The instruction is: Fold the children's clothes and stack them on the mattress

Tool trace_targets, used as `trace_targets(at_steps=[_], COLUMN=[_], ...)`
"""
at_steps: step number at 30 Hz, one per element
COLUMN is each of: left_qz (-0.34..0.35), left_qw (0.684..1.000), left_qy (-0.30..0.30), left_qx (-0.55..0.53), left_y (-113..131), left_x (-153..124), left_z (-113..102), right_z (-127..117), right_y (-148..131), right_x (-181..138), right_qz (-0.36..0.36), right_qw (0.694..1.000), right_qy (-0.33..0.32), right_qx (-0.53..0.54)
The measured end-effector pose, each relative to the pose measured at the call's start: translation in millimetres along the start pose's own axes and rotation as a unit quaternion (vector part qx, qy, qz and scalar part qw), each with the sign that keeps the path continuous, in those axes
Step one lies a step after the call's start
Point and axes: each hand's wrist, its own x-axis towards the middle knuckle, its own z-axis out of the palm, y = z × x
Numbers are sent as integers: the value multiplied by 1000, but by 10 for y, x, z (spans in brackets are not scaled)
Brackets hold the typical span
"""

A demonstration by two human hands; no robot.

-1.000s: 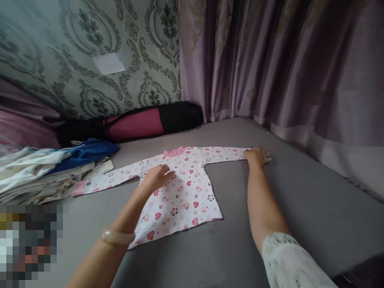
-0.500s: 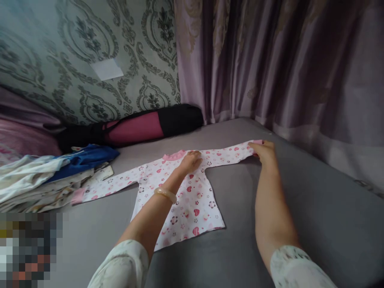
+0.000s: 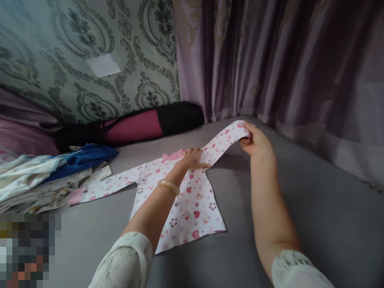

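A child's long-sleeved shirt, white with pink hearts and flowers and a pink collar, lies spread on the grey sheet. My left hand rests on its shoulder near the collar, fingers stretched and spread. My right hand is closed on the end of the right-side sleeve and holds it raised off the sheet, the sleeve bending over near the cuff. The pink cuff there is mostly hidden by my fingers. The other sleeve lies out flat to the left, its pink cuff against a pile of clothes.
The pile of clothes, white, blue and patterned, lies at the left. A long black and dark-pink bag rests along the wall. Purple curtains hang behind the right side. A blurred patch covers the lower left corner.
My right hand has lifted the sleeve end off the sheet and moved it slightly up and left. My left hand stays on the shoulder, its thumb now spread out.
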Motion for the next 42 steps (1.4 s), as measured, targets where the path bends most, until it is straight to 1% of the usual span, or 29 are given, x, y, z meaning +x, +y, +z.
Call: trace_targets(at_steps=[3, 6, 8, 11, 13, 15, 16, 17, 18, 19, 21, 22, 23, 24, 25, 26, 27, 28, 29, 30, 31, 32, 34, 36, 37, 38, 40, 42], left_qz=[-2, -13, -19, -25, -23, -14, -17, -29, -50, -77, -127, -147, -164, -180, -196, -212, -226, -238, -249, -258, -260, -255, -245, -238, -236, -232, -201, -155], left_qw=[1000, 999, 998, 998, 999, 993, 982, 964, 937, 902, 811, 762, 717, 679, 650, 628, 613, 603, 597, 595, 598, 608, 642, 680, 694, 704, 718, 727], left_qy=[-25, -47, -56, -52, -11, 68, 110, 143, 165, 176, 178, 178, 178, 177, 175, 172, 168, 165, 162, 164, 169, 175, 191, 201, 199, 195, 196, 218], left_qx=[11, 23, 27, 10, -24, -96, -153, -223, -303, -387, -543, -605, -653, -689, -714, -729, -739, -744, -745, -743, -739, -731, -701, -664, -651, -643, -637, -633], left_y=[30, 89, 119, 104, 43, -56, -116, -182, -251, -323, -464, -529, -589, -640, -683, -717, -743, -761, -774, -783, -790, -796, -812, -830, -837, -842, -844, -844], left_x=[43, 58, 60, 37, -23, -141, -223, -319, -426, -538, -760, -860, -948, -1021, -1077, -1117, -1141, -1154, -1156, -1154, -1149, -1145, -1148, -1169, -1185, -1201, -1226, -1236], left_z=[-102, -207, -243, -225, -183, -137, -116, -98, -82, -67, -41, -28, -16, -5, 5, 14, 22, 29, 36, 43, 52, 62, 85, 106, 112, 115, 106, 81], right_z=[191, 322, 362, 374, 377, 398, 418, 446, 480, 520, 607, 649, 685, 713, 732, 739, 736, 725, 705, 680, 650, 617, 548, 481, 451, 425, 384, 357], right_y=[81, 148, 177, 206, 230, 281, 323, 378, 447, 532, 740, 854, 969, 1077, 1173, 1251, 1307, 1339, 1347, 1334, 1303, 1260, 1159, 1072, 1042, 1022, 1012, 1026], right_x=[-97, -184, -217, -224, -215, -207, -208, -213, -226, -247, -321, -373, -432, -494, -553, -601, -633, -644, -632, -598, -546, -482, -342, -223, -179, -144, -96, -60], right_qz=[37, 69, 79, 83, 82, 80, 77, 74, 68, 62, 47, 38, 32, 31, 39, 51, 64, 77, 85, 88, 87, 84, 75, 63, 60, 60, 64, 67], right_qw=[998, 994, 993, 993, 994, 994, 995, 995, 994, 993, 989, 986, 980, 969, 951, 929, 906, 887, 878, 881, 891, 904, 927, 942, 946, 949, 955, 959], right_qy=[-38, -61, -63, -60, -59, -62, -66, -74, -84, -96, -126, -145, -174, -216, -268, -321, -363, -390, -397, -385, -360, -332, -275, -230, -213, -199, -177, -161], right_qx=[36, 57, 57, 54, 46, 30, 20, 8, -6, -21, -55, -73, -93, -118, -147, -179, -209, -234, -252, -261, -261, -256, -243, -238, -237, -236, -230, -225])
